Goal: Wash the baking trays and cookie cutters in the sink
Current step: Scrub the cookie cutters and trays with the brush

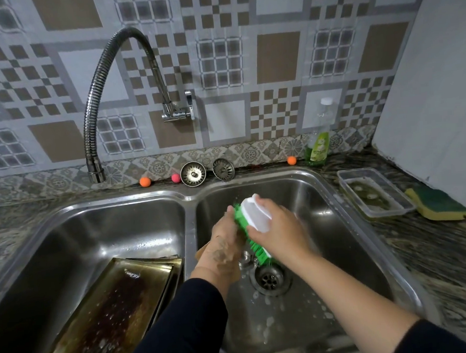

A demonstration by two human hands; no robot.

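Observation:
Over the right basin [325, 225] of a double steel sink, my right hand [278, 228] grips a white-handled scrubbing brush [256, 216] with green bristles. The bristles press against my left hand [222, 248], which is closed on a small metal piece [246, 257], probably a cookie cutter, mostly hidden by the hand and brush. Stacked baking trays [112, 312], stained dark brown, lean in the left basin.
A flexible steel faucet [94, 111] hangs over the left basin. Two sink strainers [193, 174] and small orange and pink balls rest on the back ledge. A dish soap bottle [318, 143], a clear plastic tub [374, 192] and a yellow-green sponge [438, 202] sit on the right counter.

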